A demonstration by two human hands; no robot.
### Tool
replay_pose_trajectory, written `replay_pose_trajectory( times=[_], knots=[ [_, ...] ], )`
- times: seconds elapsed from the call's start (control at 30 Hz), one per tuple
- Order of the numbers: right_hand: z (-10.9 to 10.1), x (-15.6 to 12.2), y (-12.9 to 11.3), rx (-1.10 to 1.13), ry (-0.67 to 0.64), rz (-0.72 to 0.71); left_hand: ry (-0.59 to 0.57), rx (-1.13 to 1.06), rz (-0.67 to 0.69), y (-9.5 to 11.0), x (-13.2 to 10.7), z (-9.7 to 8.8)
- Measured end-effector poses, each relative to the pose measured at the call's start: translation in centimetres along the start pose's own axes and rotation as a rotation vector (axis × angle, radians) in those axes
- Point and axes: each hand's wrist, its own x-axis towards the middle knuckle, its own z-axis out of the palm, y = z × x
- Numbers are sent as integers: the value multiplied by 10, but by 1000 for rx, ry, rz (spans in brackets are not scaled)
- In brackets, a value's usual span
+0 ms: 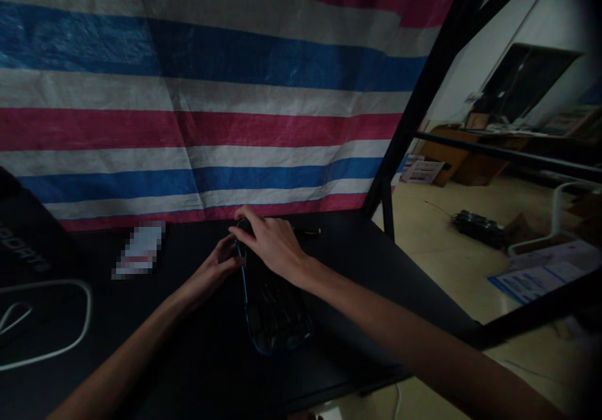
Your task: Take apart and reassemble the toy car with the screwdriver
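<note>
A dark, blue-edged pouch or case [273,310] lies on the black table [197,357] in front of me. My right hand [270,241] rests over its far end, fingers curled down onto it. At the case's left edge near the top, my left hand [217,268] has its fingertips against the case. The dim light hides what lies inside the case and whether either hand pinches anything small. A thin dark tool with a yellow band [310,232] lies just behind my right hand.
A striped red, white and blue tarp [197,94] hangs behind the table. A blurred white card [140,251] lies to the left, with a black box and white-outlined mat [42,320] at far left. A black metal frame [423,94] stands on the right, floor clutter beyond.
</note>
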Motion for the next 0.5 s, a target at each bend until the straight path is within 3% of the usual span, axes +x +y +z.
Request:
replay_pose_trajectory(
  times=[0.1,0.2,0.37,0.5],
  knots=[
    [0,5,21,234,90,78,48,-20,-63,5,-3,6],
    [-12,6,60,249,127,212,48,-12,-78,5,-3,6],
    [-19,-26,124,144,-317,232,15,46,-70,-2,1,-9],
    [3,-60,130,105,-398,273,1,57,-112,-3,2,-13]
  ],
)
